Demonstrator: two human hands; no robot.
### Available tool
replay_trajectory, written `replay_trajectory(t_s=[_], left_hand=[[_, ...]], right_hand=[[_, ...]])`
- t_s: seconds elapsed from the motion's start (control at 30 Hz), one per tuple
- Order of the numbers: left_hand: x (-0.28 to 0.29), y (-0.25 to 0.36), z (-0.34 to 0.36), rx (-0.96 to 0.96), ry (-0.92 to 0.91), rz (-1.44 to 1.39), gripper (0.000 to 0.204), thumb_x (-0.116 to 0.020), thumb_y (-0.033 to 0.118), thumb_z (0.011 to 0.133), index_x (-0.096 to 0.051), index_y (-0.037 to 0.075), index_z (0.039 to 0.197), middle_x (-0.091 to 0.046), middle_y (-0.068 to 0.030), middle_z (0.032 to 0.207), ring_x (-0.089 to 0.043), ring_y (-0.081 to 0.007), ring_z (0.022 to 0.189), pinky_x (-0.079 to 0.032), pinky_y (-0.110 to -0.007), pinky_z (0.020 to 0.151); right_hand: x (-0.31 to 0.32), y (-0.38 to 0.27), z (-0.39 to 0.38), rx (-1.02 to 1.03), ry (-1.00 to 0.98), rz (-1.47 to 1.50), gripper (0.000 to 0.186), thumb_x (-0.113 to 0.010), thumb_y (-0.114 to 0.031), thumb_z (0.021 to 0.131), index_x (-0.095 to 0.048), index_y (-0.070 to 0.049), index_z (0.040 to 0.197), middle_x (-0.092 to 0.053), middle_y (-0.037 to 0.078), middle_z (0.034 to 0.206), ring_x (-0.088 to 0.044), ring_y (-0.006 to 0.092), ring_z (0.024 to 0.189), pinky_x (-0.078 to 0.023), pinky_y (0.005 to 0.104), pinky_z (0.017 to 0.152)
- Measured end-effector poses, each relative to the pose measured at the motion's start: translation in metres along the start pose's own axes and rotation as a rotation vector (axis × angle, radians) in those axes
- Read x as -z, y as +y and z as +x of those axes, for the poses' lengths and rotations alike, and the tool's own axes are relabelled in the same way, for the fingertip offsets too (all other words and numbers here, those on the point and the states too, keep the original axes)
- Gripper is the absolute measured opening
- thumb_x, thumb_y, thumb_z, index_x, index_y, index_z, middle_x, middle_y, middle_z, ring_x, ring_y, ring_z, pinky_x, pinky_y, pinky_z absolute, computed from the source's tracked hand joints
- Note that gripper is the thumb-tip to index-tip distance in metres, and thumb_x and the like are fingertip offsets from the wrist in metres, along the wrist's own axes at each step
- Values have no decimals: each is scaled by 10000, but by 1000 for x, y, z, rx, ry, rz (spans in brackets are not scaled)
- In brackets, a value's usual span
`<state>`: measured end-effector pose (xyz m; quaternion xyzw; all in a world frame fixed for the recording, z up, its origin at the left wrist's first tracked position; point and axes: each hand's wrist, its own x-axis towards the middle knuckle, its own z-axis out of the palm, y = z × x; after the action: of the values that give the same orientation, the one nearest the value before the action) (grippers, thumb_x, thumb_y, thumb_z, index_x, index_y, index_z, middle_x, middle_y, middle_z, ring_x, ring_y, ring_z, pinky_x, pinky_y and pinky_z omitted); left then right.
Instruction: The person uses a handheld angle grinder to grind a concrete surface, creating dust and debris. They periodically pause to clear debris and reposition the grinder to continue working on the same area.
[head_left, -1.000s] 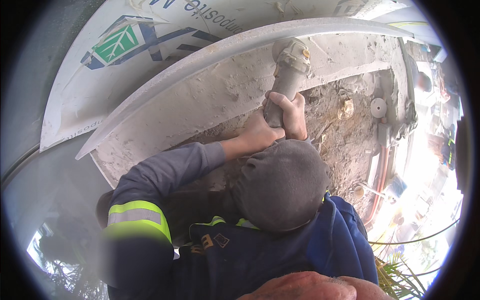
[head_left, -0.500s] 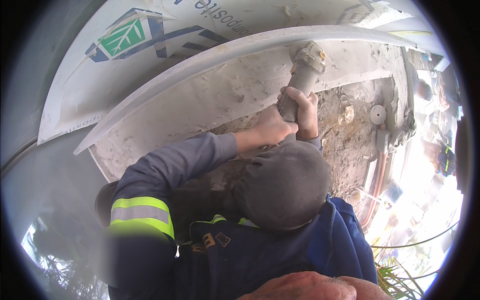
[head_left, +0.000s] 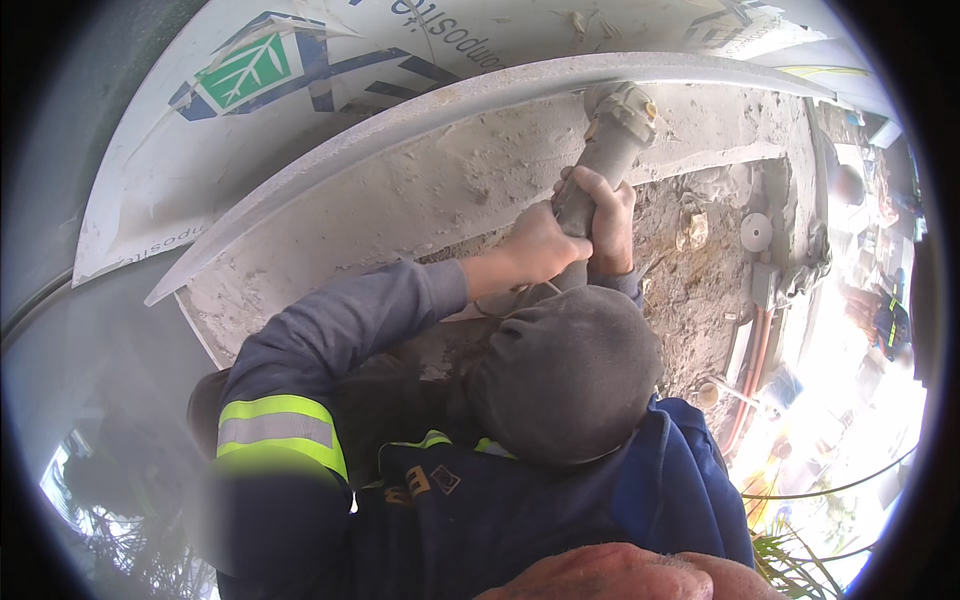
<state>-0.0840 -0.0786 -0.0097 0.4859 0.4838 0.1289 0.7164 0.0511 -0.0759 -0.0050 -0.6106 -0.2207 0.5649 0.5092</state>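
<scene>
A dust-covered angle grinder point(head_left: 607, 157), long and cylindrical, is in both of my hands. My left hand point(head_left: 543, 243) is closed round its near end. Farther up and on the right side, my right hand point(head_left: 609, 212) wraps the body with its fingers and thumb. The grinder's head point(head_left: 632, 110) is at the inner face of a pale grey, plaster-like slab point(head_left: 470, 165); the disc is mostly hidden there. Just below my hands, a rounded form in dark grey cloth point(head_left: 565, 375) covers the grinder's rear end.
Beyond the slab's raised rim stands a white printed panel point(head_left: 330, 90). Rough brown-grey rubble point(head_left: 680, 270) lies to the right, with a white disc point(head_left: 756, 232) and reddish pipes point(head_left: 752, 375) beside it. A dark cable point(head_left: 830, 490) crosses the lower right. Another person point(head_left: 890, 322) is far right.
The grinder's head has shifted slightly to the right along the slab. My left hand has moved a little with it; both hands keep their hold.
</scene>
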Motion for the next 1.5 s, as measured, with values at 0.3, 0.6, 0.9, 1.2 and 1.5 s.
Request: replay_trajectory(t_s=[0.3,0.6,0.9,1.2,1.5], left_hand=[[2,-28,-42,13,107,22,629,-789,223,747,-554,-106,1228,-697,-231,1065,-723,-342,1006,-574,-415,858],[0,-13,-35,60,1,-3,665,-753,204,780,-507,-101,1318,-677,-230,1158,-702,-316,1094,-560,-397,927],[-7,-9,-22,14,33,-38,564,-757,213,746,-598,-99,1187,-720,-235,1010,-738,-356,966,-582,-421,832],[-13,-13,4,-55,13,2,303,-747,154,786,-673,-70,977,-713,-140,816,-723,-245,781,-553,-377,692],[-5,1,19,-5,2,13,293,-755,171,786,-685,-56,957,-711,-123,811,-707,-216,763,-543,-364,677]], right_hand=[[-16,18,-31,-76,-140,1,283,-739,-166,829,-669,65,977,-706,125,792,-687,191,685,-558,332,643],[-7,11,-29,-80,-96,-23,286,-739,-181,833,-677,62,971,-707,126,795,-687,191,685,-562,331,653],[2,8,-18,-52,-52,-25,280,-723,-189,849,-686,68,953,-713,133,794,-686,195,675,-564,329,644],[7,-2,-4,-38,-11,-10,288,-709,-194,851,-692,71,961,-710,143,814,-694,209,688,-570,330,654],[9,-3,13,-5,17,12,292,-702,-200,858,-691,69,971,-705,138,809,-694,204,698,-576,325,660]])
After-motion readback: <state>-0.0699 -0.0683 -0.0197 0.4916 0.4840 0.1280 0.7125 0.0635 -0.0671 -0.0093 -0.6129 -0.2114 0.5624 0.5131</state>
